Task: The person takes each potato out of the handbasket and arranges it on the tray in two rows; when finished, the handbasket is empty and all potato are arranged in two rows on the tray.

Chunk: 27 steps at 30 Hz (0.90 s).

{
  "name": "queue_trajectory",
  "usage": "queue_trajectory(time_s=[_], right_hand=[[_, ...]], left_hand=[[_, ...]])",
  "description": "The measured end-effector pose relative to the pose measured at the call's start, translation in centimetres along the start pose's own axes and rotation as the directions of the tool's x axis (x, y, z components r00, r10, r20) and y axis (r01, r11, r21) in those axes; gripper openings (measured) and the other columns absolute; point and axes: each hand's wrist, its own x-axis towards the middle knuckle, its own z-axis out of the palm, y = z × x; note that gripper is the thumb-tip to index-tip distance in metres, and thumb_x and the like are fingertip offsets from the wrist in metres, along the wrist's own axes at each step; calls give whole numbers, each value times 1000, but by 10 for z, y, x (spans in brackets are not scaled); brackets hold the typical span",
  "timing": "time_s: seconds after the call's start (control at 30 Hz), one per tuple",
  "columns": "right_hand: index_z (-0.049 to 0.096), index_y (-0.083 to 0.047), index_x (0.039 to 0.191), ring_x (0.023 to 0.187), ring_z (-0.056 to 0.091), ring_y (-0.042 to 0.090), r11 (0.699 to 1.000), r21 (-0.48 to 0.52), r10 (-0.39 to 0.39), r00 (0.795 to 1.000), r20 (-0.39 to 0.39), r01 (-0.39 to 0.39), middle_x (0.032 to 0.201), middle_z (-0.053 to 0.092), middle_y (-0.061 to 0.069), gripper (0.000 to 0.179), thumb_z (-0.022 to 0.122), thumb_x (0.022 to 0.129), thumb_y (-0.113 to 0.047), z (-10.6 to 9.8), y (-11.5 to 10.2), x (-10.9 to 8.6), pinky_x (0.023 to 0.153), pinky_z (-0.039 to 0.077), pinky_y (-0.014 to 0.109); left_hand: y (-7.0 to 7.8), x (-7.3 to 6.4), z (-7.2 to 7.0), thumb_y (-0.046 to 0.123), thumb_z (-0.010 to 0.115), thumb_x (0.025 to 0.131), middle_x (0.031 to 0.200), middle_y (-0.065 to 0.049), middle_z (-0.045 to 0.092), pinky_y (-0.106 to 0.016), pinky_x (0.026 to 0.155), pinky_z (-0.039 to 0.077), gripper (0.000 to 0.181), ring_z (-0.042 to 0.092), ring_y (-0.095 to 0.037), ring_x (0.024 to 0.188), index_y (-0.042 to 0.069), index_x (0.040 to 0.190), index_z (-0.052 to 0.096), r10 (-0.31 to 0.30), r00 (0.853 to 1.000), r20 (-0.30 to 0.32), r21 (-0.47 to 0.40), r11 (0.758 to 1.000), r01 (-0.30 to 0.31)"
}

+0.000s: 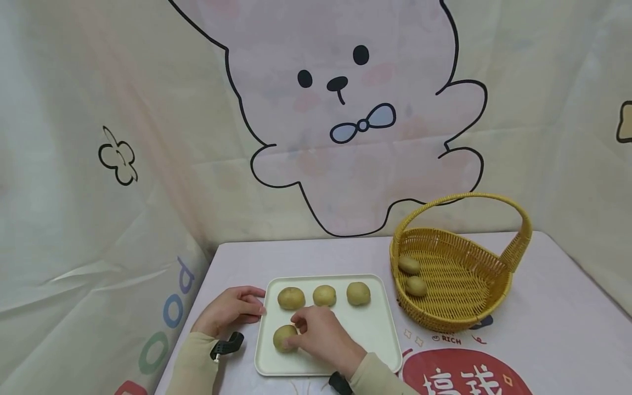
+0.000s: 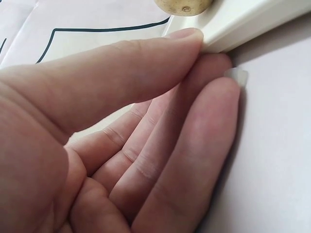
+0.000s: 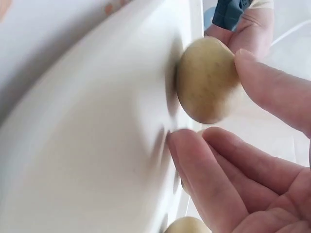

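A white rectangular tray [image 1: 345, 345] lies on the table with several small potatoes on it. My left hand [image 1: 231, 310] pinches its left rim, thumb on top and fingertips at the side. In the left wrist view, the tray rim [image 2: 257, 22] meets those fingertips. My right hand [image 1: 326, 336] is over the tray's front left, beside a potato [image 1: 283, 338] resting there. In the right wrist view, the thumb touches this potato [image 3: 208, 80], while the other fingers stand apart from it. Behind it sit a row of three potatoes: left [image 1: 291, 298], middle [image 1: 324, 295] and right [image 1: 358, 293].
A yellow woven basket [image 1: 454, 318] with a tall arched handle stands right of the tray. Two potatoes, one farther back [image 1: 408, 265] and one nearer [image 1: 416, 286], lie at its left side. A printed cloth covers the table [image 1: 558, 329]; curtains with cartoon drawings hang behind and at the sides.
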Motion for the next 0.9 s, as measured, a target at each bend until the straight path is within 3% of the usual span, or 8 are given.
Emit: queue_trajectory(time_s=[0.27,0.4,0.5,0.67,0.9], right_hand=[[81,-6,108,85,69,10,1000,20,24,1000,5,-24,95,78,1,39,94,79,-29,-16,-2,-3,72,53,22],[81,-6,111,89,70,12,999,27,20,1000,5,-20,103,80,5,38,91,84,-31,-38,-3,-10,74,54,24],[82,-8,110,90,70,11,1000,-3,12,1000,-16,-12,105,80,6,36,90,86,-33,-66,0,-19,74,55,25],[82,-11,110,91,72,9,996,-83,9,996,-84,-16,105,80,3,31,88,90,-34,-132,15,-38,77,58,25],[81,-14,117,99,71,13,971,-199,96,979,-179,-131,106,79,-2,30,85,94,-33,-217,55,-63,85,61,34]], left_hand=[[4,2,1,10,85,91,95,-4,77,-32,82,67,57,76,-16,88,-6,140,63,-12,1000,-3,-4,1000,12],[1,2,0,10,85,91,94,-4,77,-31,81,67,57,75,-16,87,-6,141,62,-10,1000,-2,5,1000,10],[-2,2,-2,9,83,92,94,-4,77,-30,81,66,57,74,-15,88,-8,141,60,10,1000,10,14,1000,-10],[-2,4,-3,9,81,94,94,-3,78,-27,81,65,57,74,-14,89,-11,142,58,33,999,20,11,999,-34],[-3,3,-1,12,82,94,94,-3,77,-28,82,65,59,74,-15,90,-10,143,58,14,999,36,12,1000,-15]])
